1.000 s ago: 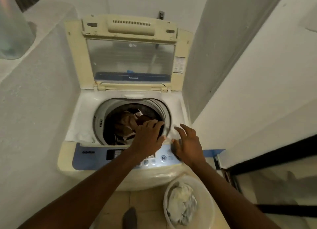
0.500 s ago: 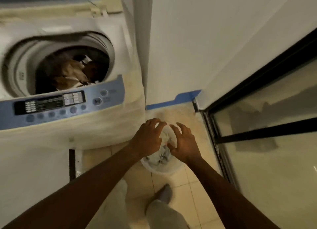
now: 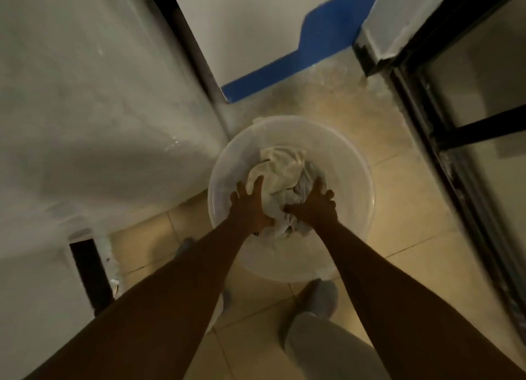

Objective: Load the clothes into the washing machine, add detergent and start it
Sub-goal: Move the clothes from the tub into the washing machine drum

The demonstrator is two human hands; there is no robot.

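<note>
The clothes are a small crumpled heap, with a cream cloth on top and grey-white pieces under it at the right. They lie in the bottom of a round, half-clear white basin that stands on the floor. The washing machine shows only its pale, blurred wall at the left, and the basin stands just beside it on the right.
</note>
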